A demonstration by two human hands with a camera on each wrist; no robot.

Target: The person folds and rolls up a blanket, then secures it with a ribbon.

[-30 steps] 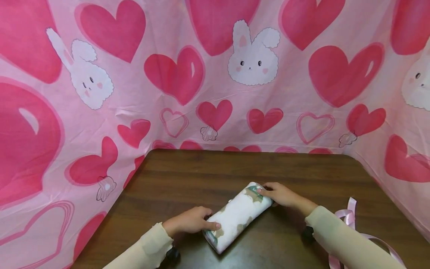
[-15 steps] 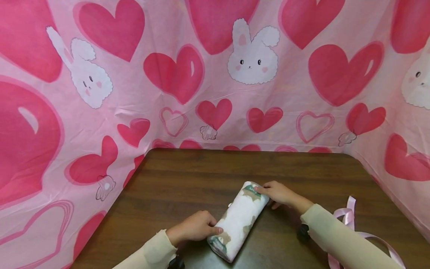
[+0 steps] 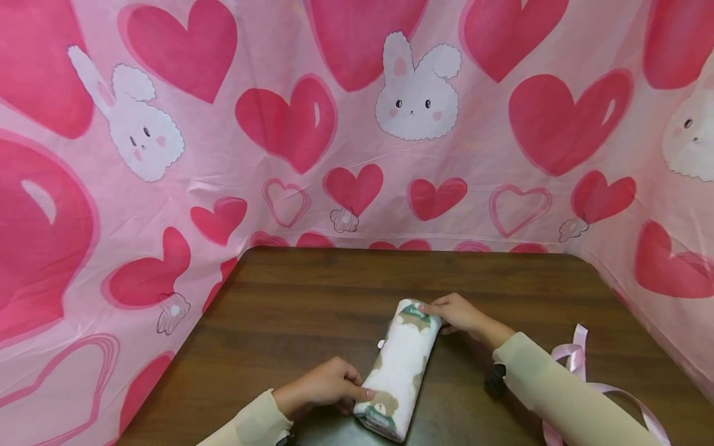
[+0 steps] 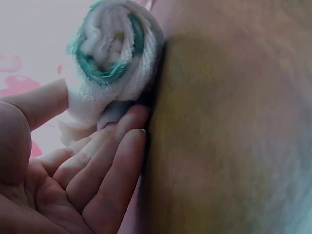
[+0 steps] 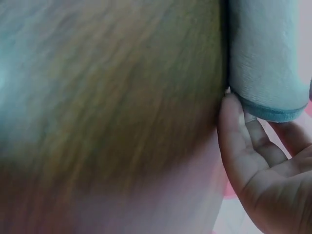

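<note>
A rolled towel (image 3: 403, 365), white with brown bear faces and green patches, lies slantwise on the wooden table. At its near end my left hand (image 3: 328, 385) holds it, thumb on top and fingers against the left side. The far end is held by my right hand (image 3: 462, 317), with the thumb above and the fingers at the right edge. In the left wrist view the towel's end (image 4: 114, 53) shows spiral layers with a green band. The right wrist view shows fingertips (image 5: 231, 105) beside the towel's green-edged end (image 5: 273, 113).
A loose pink ribbon (image 3: 579, 353) lies on the table's right side, partly hidden by the right sleeve (image 3: 558, 384). Behind the table (image 3: 312, 291) hangs a pink cloth (image 3: 480, 148) with hearts and rabbits. A small white tag (image 3: 381, 344) sticks out from the towel's left side.
The rolled towel has turned counterclockwise, so it points more directly away from me. Its near end has moved right and closer with my left hand; its far end has shifted left with my right.
</note>
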